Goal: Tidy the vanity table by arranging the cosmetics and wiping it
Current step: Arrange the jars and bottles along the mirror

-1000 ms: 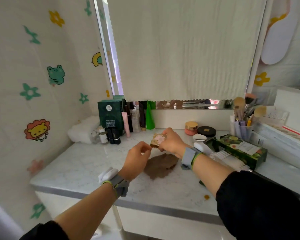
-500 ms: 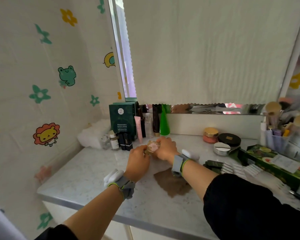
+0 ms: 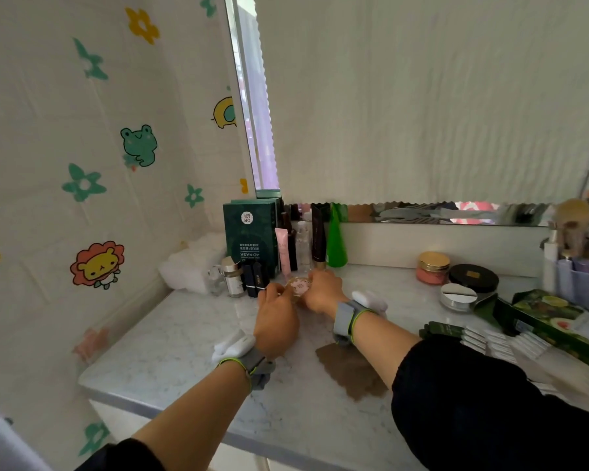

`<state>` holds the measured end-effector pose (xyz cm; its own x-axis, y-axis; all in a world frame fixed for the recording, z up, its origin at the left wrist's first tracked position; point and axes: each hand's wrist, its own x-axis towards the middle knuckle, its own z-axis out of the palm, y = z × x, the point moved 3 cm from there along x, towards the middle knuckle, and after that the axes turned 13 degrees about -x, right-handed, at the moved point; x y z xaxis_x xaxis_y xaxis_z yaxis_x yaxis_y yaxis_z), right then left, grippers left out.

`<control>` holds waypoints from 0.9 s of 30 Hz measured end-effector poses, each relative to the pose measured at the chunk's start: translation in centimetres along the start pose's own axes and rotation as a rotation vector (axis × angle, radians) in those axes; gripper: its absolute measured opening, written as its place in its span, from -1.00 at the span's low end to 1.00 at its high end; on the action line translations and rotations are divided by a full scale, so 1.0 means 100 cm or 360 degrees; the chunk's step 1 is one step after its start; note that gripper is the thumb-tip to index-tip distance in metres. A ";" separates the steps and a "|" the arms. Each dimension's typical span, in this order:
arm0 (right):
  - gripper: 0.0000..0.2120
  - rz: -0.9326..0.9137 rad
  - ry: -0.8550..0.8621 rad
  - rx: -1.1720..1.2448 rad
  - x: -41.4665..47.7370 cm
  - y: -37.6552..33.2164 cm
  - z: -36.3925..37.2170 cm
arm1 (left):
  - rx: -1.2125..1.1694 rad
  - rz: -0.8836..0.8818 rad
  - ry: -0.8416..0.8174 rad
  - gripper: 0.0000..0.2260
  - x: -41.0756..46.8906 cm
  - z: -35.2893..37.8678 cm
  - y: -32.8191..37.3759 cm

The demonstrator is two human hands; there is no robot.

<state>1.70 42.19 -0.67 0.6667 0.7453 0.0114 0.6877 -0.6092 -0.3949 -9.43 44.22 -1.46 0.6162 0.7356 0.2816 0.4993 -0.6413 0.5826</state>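
Reaching farther back, left hand (image 3: 275, 322) and right hand (image 3: 323, 291) are pinching the floral compact (image 3: 299, 286) in a narrow grip, risking toppling the lipsticks (image 3: 256, 279) beside it.

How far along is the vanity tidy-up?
Done: tubes and bottles stand in a row beside the green box at the back left. In hand: the left hand and right hand both hold the floral compact by that row. Remaining: white sachets and the open carton lie loose on the right, and the brown cloth lies unused on the table, wiping not yet done.
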 end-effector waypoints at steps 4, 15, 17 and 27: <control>-0.45 -0.0004 -0.0005 0.0033 -0.002 0.004 -0.004 | 0.0050 -0.0010 -0.0032 -0.56 0.000 0.000 0.001; -0.47 0.0003 -0.0048 0.0122 -0.032 0.040 -0.045 | -0.0035 -0.0027 0.0041 -0.62 -0.014 0.002 0.044; -0.50 0.0029 -0.0037 0.0114 -0.040 0.049 -0.054 | -0.0052 -0.0003 0.0029 -0.61 -0.017 0.003 0.056; -0.62 0.0066 0.0079 0.0166 -0.077 0.103 -0.101 | -0.0080 0.0100 -0.0079 -0.57 -0.034 0.029 0.128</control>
<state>6.50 27.43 4.48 0.7091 0.7041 0.0376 0.6274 -0.6058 -0.4893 -3.35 32.83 2.85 0.6752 0.6818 0.2815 0.4284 -0.6732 0.6027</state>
